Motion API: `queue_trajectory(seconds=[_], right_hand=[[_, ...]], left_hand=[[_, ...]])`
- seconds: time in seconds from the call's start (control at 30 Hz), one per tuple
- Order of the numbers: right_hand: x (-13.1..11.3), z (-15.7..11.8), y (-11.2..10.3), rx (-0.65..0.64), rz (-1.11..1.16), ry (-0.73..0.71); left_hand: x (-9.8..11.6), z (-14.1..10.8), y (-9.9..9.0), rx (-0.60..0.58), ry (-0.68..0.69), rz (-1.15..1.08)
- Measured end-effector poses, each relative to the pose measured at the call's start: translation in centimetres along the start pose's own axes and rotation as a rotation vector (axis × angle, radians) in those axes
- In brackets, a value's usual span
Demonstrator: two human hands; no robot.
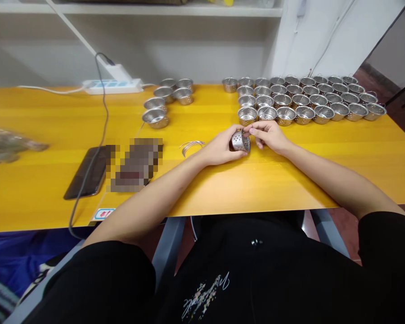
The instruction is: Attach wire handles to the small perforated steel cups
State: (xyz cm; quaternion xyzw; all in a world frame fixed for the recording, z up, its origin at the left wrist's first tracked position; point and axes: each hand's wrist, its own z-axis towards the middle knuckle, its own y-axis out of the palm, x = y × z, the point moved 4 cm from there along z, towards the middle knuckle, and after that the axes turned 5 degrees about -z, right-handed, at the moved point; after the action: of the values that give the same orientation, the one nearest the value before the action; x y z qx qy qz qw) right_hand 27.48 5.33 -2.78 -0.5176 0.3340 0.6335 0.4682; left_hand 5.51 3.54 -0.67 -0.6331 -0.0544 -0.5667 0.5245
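My left hand [221,146] is wrapped round a small perforated metal strainer cup [240,141], tilted on its side with its mouth toward the right. At the cup's rim, my right hand [268,136] pinches a thin wire handle, mostly hidden by the fingers. Several loose curved wire handles [191,145] lie on the yellow table [222,189] just left of my left hand. Beyond my hands, rows of similar strainer cups [304,115] stand upright, many with wires across their mouths. A smaller group of cups [155,118] is at the back left.
A dark phone [87,173] lies at the left under a grey cable [104,112], beside a blurred-out object [137,166]. Behind them sits a white power strip [114,85]. A clear plastic bag [10,146] is at the far left. A shelf [138,9] spans the back.
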Motion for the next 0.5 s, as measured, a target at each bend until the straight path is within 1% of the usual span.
queue_trajectory(seconds=[0.1,0.23,0.5], right_hand=[[0.26,0.06,-0.23,0.025,0.068,0.053],[0.39,0.07,-0.25,0.016,0.12,0.1],[0.0,0.27,0.06,-0.014,0.101,0.054]], left_hand=[[0.28,-0.06,-0.03,-0.008,0.0,0.0],[0.31,-0.09,-0.01,-0.007,0.012,-0.016],[-0.22,0.0,-0.03,0.0,0.015,-0.018]])
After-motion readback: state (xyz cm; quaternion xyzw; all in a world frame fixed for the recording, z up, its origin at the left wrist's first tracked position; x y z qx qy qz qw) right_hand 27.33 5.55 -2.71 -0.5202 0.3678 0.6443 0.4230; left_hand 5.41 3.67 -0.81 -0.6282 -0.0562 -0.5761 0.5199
